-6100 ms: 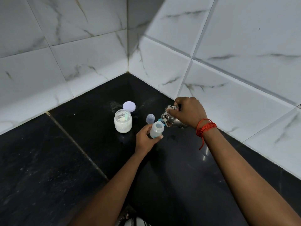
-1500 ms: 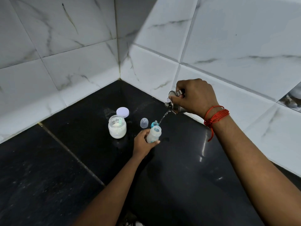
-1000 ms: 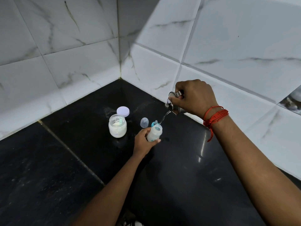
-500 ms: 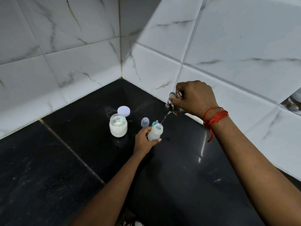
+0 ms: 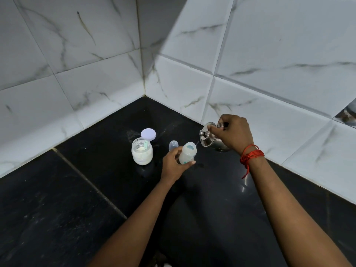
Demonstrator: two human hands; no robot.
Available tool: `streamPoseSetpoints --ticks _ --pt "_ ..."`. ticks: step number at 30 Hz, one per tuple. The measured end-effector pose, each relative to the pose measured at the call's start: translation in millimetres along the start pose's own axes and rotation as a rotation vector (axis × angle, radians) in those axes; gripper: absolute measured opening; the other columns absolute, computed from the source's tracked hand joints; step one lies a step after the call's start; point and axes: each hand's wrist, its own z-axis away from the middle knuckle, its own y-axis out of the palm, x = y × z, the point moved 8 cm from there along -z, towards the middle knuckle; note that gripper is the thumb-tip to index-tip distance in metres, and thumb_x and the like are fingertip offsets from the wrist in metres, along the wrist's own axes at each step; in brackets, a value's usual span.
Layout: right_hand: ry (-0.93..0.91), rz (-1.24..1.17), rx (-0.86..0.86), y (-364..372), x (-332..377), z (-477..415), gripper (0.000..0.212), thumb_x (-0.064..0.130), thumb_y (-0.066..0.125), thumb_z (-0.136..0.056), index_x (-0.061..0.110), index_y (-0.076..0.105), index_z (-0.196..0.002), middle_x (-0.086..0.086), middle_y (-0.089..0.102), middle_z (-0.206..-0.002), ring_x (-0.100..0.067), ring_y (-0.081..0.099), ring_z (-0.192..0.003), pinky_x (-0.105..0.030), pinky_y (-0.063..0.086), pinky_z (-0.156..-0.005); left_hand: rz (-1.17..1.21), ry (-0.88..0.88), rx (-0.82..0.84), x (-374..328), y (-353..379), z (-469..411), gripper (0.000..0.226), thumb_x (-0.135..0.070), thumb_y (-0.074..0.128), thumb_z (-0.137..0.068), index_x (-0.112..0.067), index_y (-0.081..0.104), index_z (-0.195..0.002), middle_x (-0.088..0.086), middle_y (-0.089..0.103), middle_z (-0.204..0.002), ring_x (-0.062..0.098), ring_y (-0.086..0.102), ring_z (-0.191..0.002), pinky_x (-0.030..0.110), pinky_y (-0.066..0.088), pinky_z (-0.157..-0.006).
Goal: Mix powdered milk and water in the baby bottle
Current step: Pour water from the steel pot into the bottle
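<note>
Dim, cool light; a diagonal shadow cuts the tiled wall (image 5: 96, 35), small glare spots on the counter (image 5: 243, 186) (edges bend, wide-angle).

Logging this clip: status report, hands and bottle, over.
Left hand grips baby bottle, uncapped. Right hand holds steel pot tilted toward its mouth. Powder jar open, off to the left; nothing in the way.

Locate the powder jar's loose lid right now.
In the head view, the pale lid lies flat on the black counter, just behind the open powder jar, left of the small clear cap.
</note>
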Motion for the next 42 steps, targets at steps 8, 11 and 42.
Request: streamPoseSetpoints --ticks 8,11,42 --pt "0.016 -0.096 -0.012 11 -13 5 0.035 0.033 0.078 -0.078 0.012 0.056 -0.061 0.001 0.055 -0.055 -0.016 0.051 -0.054 -0.028 0.043 -0.058 -0.038 0.016 0.023 -5 8 4 0.056 -0.025 0.098 -0.068 -0.018 0.071 -0.117 -0.003 0.074 -0.118 0.018 0.070 -0.109 0.039 0.061 -0.096" --pt "0.015 -0.106 -0.009 13 -14 6 0.036 0.032 0.078 -0.078 0.012 0.055 -0.061 0.001 0.055 -0.054 -0.016 0.050 -0.054 -0.029 0.044 -0.057 -0.040 0.020 0.035 -7 11 4 0.057 -0.026 0.098 -0.069 -0.019 0.071 -0.118 -0.004 0.074 -0.118 0.017 0.070 -0.109 0.035 0.061 -0.096" --pt "0.893 -0.869 -0.365 119 -267 98 0.027 0.030 0.076 -0.083 0.012 0.059 -0.072 -0.003 0.044 -0.059 -0.014 0.039 -0.051 -0.024 0.035 -0.044 -0.044 -0.012 0.058 1 15 7 0.057 -0.022 0.096 -0.072 -0.020 0.069 -0.122 -0.005 0.073 -0.122 0.013 0.070 -0.113 0.035 0.060 -0.097"
